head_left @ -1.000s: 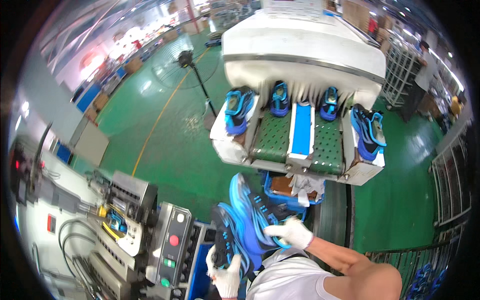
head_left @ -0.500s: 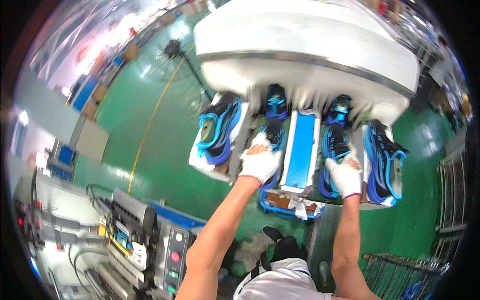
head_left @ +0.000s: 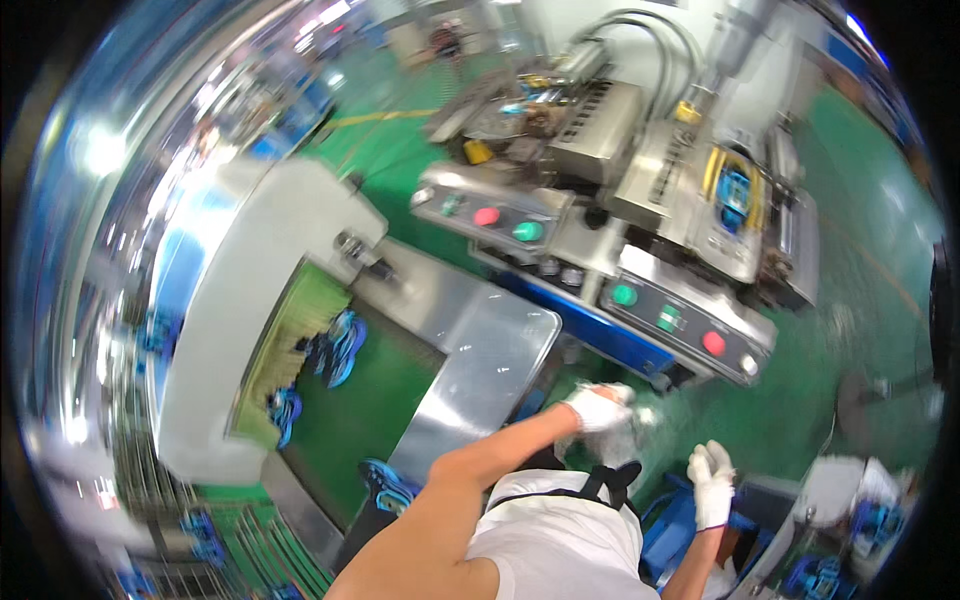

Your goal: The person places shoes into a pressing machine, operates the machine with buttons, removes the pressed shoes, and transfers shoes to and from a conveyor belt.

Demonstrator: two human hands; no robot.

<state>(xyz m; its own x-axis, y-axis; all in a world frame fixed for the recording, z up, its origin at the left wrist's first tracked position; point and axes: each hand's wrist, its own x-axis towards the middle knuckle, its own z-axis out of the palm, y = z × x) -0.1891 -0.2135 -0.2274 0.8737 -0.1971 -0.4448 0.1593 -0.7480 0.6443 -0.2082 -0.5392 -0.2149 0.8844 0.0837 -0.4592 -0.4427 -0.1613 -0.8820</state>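
Observation:
My left hand [head_left: 600,408], in a white work glove, hangs in front of the machine; its fingers are smeared by motion, so I cannot tell if it holds anything. My right hand [head_left: 711,484], gloved too, is raised with fingers stretched and nothing in it, above a blue crate [head_left: 672,535]. Ahead stands a machine with two control panels [head_left: 690,315] bearing red and green buttons. A blue shoe piece [head_left: 735,195] sits in its right-hand station. Black-and-blue shoes [head_left: 335,350] lie on a green conveyor belt [head_left: 365,425] at left, apart from both hands.
A white tunnel housing [head_left: 215,300] covers the conveyor's far part. A steel plate [head_left: 480,370] juts out between conveyor and machine. Another black-and-blue shoe [head_left: 385,485] rests near my left arm. More blue-and-black shoes [head_left: 815,578] are at lower right, and metal racks [head_left: 265,550] stand at lower left.
My view has swung left, from the white housing and its row of shoes to the machine with buttons. Both hands have left the shoes they were touching.

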